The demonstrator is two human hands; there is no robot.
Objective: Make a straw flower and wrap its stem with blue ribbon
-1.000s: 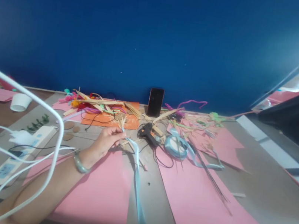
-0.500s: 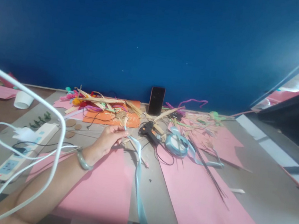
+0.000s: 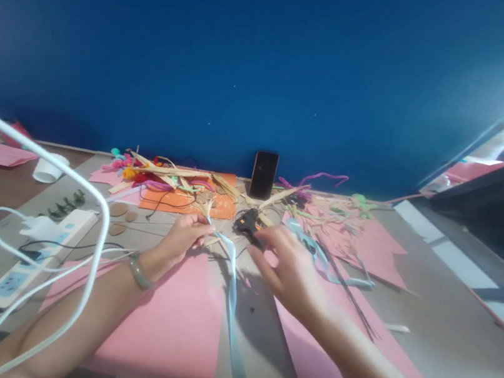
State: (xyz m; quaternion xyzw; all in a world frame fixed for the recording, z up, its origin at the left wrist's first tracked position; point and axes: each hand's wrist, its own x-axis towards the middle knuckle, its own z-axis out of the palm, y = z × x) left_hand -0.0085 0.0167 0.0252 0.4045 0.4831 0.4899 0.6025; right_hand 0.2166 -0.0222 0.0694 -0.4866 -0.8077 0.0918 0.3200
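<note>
My left hand (image 3: 185,236), a bracelet at its wrist, is closed and pinches a light blue ribbon (image 3: 232,293) together with a small pale straw-like tuft (image 3: 210,209). From the fingers the ribbon hangs down toward the front edge of the table. My right hand (image 3: 285,263) is at the black glue gun (image 3: 247,221), fingers and thumb spread apart near its handle. The hand is slightly blurred and hides part of the gun, so contact cannot be made out. Behind it lies a roll of blue ribbon (image 3: 296,227), partly covered.
A phone (image 3: 264,175) leans upright against the blue wall. A white power strip (image 3: 40,258) and a looping white cable (image 3: 107,224) occupy the left. Pink sheets (image 3: 165,327) cover much of the table. Colourful craft pieces (image 3: 134,168) and thin dark sticks (image 3: 350,295) lie about.
My right hand has come in from the lower right and is now at the glue gun, covering part of the ribbon roll. My left hand stays almost in place, holding the ribbon.
</note>
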